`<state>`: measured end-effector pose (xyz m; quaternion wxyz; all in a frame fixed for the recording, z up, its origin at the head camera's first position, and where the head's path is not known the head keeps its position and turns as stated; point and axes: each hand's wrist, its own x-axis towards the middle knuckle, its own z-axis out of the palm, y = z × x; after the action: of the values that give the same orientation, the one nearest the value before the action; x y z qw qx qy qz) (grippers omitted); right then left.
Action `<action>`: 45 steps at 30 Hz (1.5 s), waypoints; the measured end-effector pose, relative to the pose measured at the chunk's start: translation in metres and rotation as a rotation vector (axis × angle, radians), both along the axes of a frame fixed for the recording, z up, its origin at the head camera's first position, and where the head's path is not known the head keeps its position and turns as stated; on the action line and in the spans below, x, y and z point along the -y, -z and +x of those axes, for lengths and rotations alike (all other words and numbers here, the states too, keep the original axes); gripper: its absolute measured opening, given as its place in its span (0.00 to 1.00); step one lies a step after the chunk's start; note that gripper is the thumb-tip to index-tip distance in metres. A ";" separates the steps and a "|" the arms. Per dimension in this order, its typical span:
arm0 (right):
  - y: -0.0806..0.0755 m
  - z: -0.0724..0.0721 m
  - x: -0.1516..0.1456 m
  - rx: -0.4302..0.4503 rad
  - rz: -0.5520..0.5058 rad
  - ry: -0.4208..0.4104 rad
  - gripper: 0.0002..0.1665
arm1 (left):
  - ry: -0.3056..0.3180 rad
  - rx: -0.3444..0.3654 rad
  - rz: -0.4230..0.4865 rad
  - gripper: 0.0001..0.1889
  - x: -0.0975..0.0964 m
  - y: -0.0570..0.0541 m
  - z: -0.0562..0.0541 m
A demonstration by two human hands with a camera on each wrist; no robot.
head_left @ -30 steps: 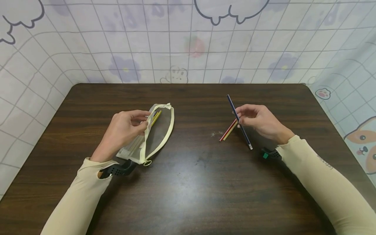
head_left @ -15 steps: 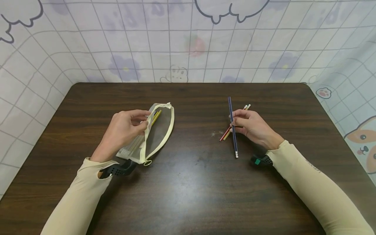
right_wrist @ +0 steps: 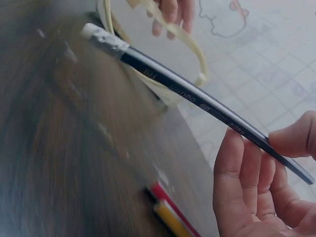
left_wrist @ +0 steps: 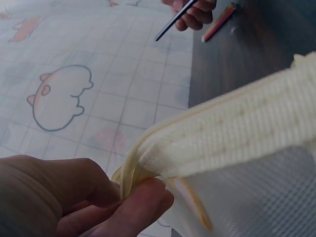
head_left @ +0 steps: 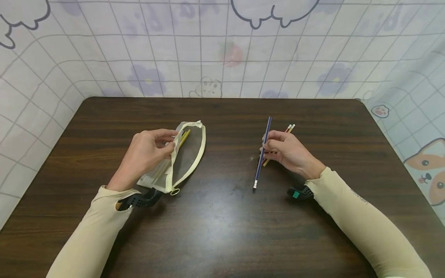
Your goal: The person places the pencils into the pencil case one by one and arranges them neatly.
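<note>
On the left, my left hand (head_left: pixel 151 154) pinches the zipper edge of a see-through mesh pencil pouch (head_left: pixel 189 154) with cream trim. The pouch mouth gapes toward the right, and a yellow pencil (head_left: pixel 185 138) shows inside. Between thumb and fingers, my right hand (head_left: pixel 290 152) holds a dark blue pencil (head_left: pixel 262 154), its white eraser end pointing toward me. The right wrist view shows lettering along this blue pencil (right_wrist: pixel 187 95). Beneath the right hand lie a red pencil (right_wrist: pixel 170 200) and a yellow pencil (right_wrist: pixel 173 219) side by side on the table, partly covered by the hand.
The dark wooden table (head_left: pixel 222 231) ends at a white grid-patterned cloth (head_left: pixel 222 50) behind it. A ring zipper pull (head_left: pixel 175 191) hangs at the pouch's near corner. Black straps with camera mounts (head_left: pixel 300 192) sit at both wrists.
My right hand has moved left with the blue pencil, whose eraser end has swung leftward. The red and yellow pencils' eraser ends have come into view. My left hand and the pouch stay put.
</note>
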<state>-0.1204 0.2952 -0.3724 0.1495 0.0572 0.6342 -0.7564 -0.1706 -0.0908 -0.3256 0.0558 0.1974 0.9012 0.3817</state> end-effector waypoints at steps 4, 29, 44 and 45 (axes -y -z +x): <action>-0.002 -0.002 0.012 -0.011 -0.030 0.002 0.09 | -0.001 0.000 0.006 0.19 0.000 0.000 0.000; -0.008 -0.015 0.088 -0.023 -0.156 0.048 0.05 | 0.000 0.041 0.026 0.19 -0.001 -0.005 -0.001; -0.007 -0.024 0.121 -0.025 -0.220 0.074 0.05 | -0.005 0.054 0.048 0.19 0.001 -0.001 -0.002; -0.006 -0.025 0.123 -0.023 -0.222 0.079 0.05 | -0.006 0.051 0.045 0.19 0.001 -0.001 -0.002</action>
<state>-0.1453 0.1723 -0.3660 0.1177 0.0563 0.5455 -0.8279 -0.1723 -0.0921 -0.3246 0.0733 0.1859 0.8912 0.4072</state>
